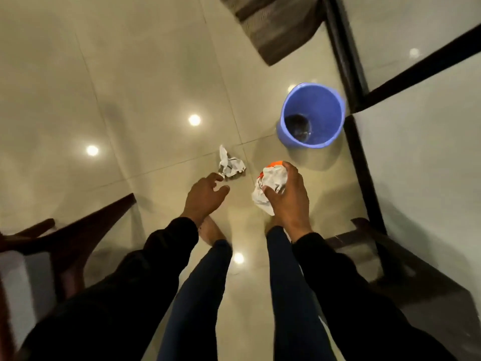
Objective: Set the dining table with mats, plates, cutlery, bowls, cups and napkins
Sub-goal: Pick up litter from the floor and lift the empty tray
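**Crumpled paper held near the bin**

The right hand (285,196) grips a paper wad (268,188) at centre frame, its long axis running upper right to lower left. The left hand (204,195), fingers loosely spread, reaches toward a second wad (230,165) on the floor (130,100). A blue bin (312,115) stands upper right.

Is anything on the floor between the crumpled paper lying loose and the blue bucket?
No. In the head view, only bare glossy tile separates the loose crumpled paper from the blue bucket. The right hand, gripping another paper wad, sits nearer the camera.
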